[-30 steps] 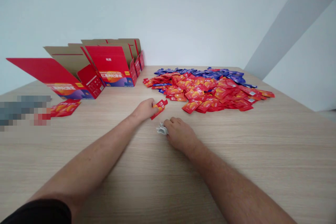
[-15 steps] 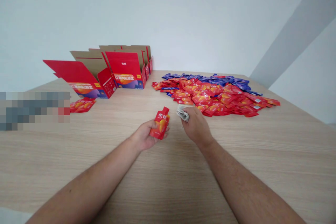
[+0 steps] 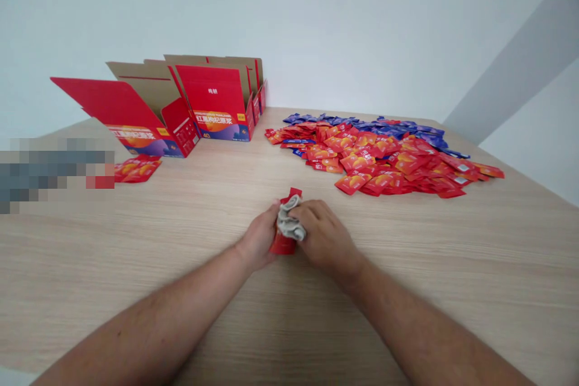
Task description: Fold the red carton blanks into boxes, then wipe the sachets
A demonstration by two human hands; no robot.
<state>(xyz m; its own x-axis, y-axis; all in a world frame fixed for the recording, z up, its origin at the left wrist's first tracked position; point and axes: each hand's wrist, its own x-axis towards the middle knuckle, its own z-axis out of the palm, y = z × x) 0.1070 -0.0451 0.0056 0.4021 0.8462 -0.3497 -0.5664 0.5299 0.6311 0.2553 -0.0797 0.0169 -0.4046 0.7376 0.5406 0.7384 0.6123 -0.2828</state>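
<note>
Over the middle of the table, my left hand (image 3: 260,235) grips a red spouted pouch (image 3: 284,246) by its side, the spout end pointing away from me. My right hand (image 3: 323,235) is closed on a folded grey-white cloth (image 3: 290,220), which lies against the front of the pouch and covers most of its print. Beyond my right hand spreads a heap of red pouches (image 3: 375,163) with orange fruit pictures. Blue-purple pouches (image 3: 398,126) lie along the back of that heap.
Several red cardboard boxes (image 3: 217,102) with raised flaps stand at the back left. A small stack of red pouches (image 3: 138,169) lies in front of the nearest box. A blurred-out patch (image 3: 49,175) covers something at the left edge. The wooden table (image 3: 203,199) meets a pale wall behind.
My right hand has moved left and brought the cloth onto the pouch. My left hand still holds the pouch, now lower and slightly right. The view has shifted a little.
</note>
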